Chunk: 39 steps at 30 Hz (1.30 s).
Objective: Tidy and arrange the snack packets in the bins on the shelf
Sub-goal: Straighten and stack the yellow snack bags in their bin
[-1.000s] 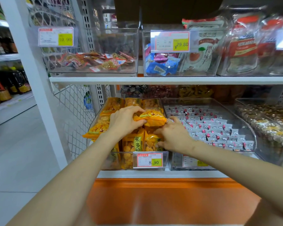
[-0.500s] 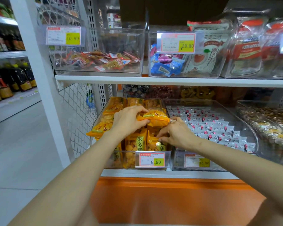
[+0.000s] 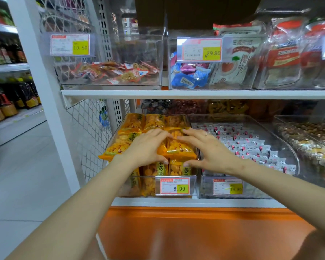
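Both hands are down in the clear bin of orange snack packets at the left end of the lower shelf. The left hand and the right hand lie side by side over the top packet, which rests flat across the upright packets near the bin's front. The fingers of each hand are straight and a little apart, laid over the packet's far part, with the fingertips of the two hands almost meeting. Both thumbs reach to its near edge, and neither hand is curled tight round it. A ring shows on the right hand. A side packet of the same orange kind overhangs the bin's left wall. A price tag reading 8.90 sits on the bin's front.

Just beside it on the right stands a second bin, filled with rows of small white packets.

On the upper shelf stand more clear bins — one holds red-and-orange packets behind a 10.90 tag, and the next holds blue packets behind a 29.80 tag. Dark bottles line the shelving far off to the left, and an orange base panel runs below the lower shelf
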Tool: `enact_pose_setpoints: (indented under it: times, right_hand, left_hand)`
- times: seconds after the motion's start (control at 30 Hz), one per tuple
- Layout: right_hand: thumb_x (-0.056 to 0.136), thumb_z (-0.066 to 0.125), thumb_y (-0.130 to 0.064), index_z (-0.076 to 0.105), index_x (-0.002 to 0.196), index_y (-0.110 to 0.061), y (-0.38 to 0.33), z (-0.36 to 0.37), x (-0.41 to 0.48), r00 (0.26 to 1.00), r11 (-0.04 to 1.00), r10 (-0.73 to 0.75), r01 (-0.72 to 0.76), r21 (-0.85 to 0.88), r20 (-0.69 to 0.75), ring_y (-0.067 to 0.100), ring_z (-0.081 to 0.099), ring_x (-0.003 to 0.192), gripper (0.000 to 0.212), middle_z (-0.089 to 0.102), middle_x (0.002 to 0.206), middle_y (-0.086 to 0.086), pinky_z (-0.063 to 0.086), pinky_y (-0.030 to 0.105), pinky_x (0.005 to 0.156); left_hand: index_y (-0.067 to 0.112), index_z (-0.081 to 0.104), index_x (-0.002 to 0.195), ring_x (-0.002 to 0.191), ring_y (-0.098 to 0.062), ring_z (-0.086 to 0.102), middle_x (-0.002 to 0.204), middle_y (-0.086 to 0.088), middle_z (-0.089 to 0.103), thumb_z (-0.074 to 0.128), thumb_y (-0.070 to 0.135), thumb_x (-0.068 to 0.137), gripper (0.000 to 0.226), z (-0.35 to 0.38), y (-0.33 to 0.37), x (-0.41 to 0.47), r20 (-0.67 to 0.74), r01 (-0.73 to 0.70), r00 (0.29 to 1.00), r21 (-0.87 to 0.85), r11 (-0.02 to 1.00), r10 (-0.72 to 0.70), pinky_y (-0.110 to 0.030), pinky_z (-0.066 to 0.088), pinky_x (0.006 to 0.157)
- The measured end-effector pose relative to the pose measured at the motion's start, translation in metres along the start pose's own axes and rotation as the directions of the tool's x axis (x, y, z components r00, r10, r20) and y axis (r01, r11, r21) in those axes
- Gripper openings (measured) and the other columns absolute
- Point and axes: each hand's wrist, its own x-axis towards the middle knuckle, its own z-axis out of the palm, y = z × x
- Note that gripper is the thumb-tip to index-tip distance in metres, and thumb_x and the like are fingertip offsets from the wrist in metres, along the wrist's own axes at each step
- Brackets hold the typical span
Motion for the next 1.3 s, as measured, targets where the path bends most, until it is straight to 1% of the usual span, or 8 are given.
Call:
enact_pose_setpoints:
  times: [0.2,0.37,0.53,0.63,0.8,0.9,1.03,1.3]
  right_hand:
    - [0.087,0.055,-0.051,0.016,0.147,-0.038,0.001,0.0,0.012,0.988,0.993,0.079,-0.089,0.073,0.134,0.017,0.01,0.145,0.073,0.005,0.159,-0.001,0.006,0.024,0.114]
    - [0.089,0.054,-0.048,0.021,0.146,-0.041,0.005,0.0,0.02,0.987,0.993,0.102,-0.108,0.044,0.127,0.018,0.018,0.144,0.067,0.011,0.158,-0.003,0.014,0.029,0.114]
    - [0.082,0.059,-0.059,0.025,0.145,-0.04,0.006,0.003,0.023,0.988,0.995,0.098,-0.096,-0.024,0.119,0.017,0.024,0.142,0.074,0.024,0.155,-0.001,0.015,0.03,0.114]
    - [0.073,0.049,-0.073,0.021,0.145,-0.042,0.006,0.003,0.022,0.983,0.994,0.098,-0.091,-0.053,0.156,0.017,0.021,0.143,0.083,0.022,0.156,-0.002,0.011,0.035,0.115]
    - [0.062,0.023,-0.091,0.025,0.144,-0.044,0.002,0.001,0.022,0.987,0.992,0.11,-0.101,-0.078,0.121,0.018,0.022,0.142,0.095,0.022,0.156,-0.003,0.013,0.037,0.115]
    - [0.058,0.006,-0.094,0.029,0.143,-0.041,-0.004,0.002,0.028,0.996,0.993,0.076,-0.072,-0.092,0.038,0.02,0.026,0.14,0.103,0.027,0.154,-0.003,0.018,0.039,0.113]
    - [0.07,0.023,-0.083,0.03,0.143,-0.039,-0.022,0.009,0.037,0.999,0.999,-0.025,0.026,-0.044,0.033,0.016,0.026,0.141,0.086,0.03,0.152,-0.004,0.01,0.04,0.116]
    - [0.09,0.053,-0.049,0.035,0.144,-0.03,-0.044,0.024,0.05,0.996,0.994,-0.087,0.087,-0.072,-0.004,0.025,0.037,0.136,0.06,0.036,0.15,0.007,0.004,0.041,0.117]
  left_hand:
    - [0.023,0.02,0.148,0.142,-0.019,0.02,0.154,0.0,0.022,0.065,0.056,0.074,0.093,-0.019,-0.02,-0.011,-0.012,0.158,0.987,0.116,0.981,-0.157,-0.039,0.011,0.117]
    - [0.029,0.032,0.143,0.137,-0.015,0.03,0.15,0.004,0.032,0.072,0.052,0.067,0.088,-0.039,-0.049,-0.03,-0.005,0.158,0.986,-0.246,0.956,-0.164,-0.034,0.028,0.111]
    - [0.034,0.029,0.143,0.137,-0.012,0.025,0.152,0.009,0.023,0.074,0.07,0.048,0.111,-0.039,-0.079,-0.05,0.336,0.215,0.934,-0.251,0.944,-0.123,-0.026,0.025,0.109]
    - [0.033,0.032,0.142,0.137,-0.011,0.028,0.152,0.011,0.026,0.075,0.04,0.073,0.081,-0.031,-0.085,-0.048,0.2,0.149,0.972,-0.131,0.98,-0.121,-0.027,0.026,0.11]
    - [0.039,0.04,0.137,0.128,-0.014,0.043,0.145,0.013,0.04,0.068,0.047,0.078,0.066,-0.02,-0.082,-0.044,-0.013,0.177,0.984,-0.039,0.983,-0.178,-0.038,0.044,0.098]
    - [0.037,0.041,0.137,0.128,-0.016,0.043,0.145,0.01,0.041,0.071,0.05,0.073,0.072,-0.02,-0.083,-0.042,0.001,0.186,0.982,-0.065,0.98,-0.187,-0.039,0.042,0.1]
    - [0.031,0.033,0.141,0.133,-0.016,0.03,0.145,0.008,0.033,0.077,0.045,0.068,0.086,-0.021,-0.081,-0.046,0.113,0.144,0.983,-0.013,0.99,-0.142,-0.039,0.035,0.106]
    - [0.03,0.033,0.139,0.13,-0.015,0.033,0.144,0.009,0.034,0.068,0.054,0.073,0.078,-0.01,-0.073,-0.053,-0.058,0.122,0.992,0.205,0.971,-0.113,-0.03,0.032,0.099]
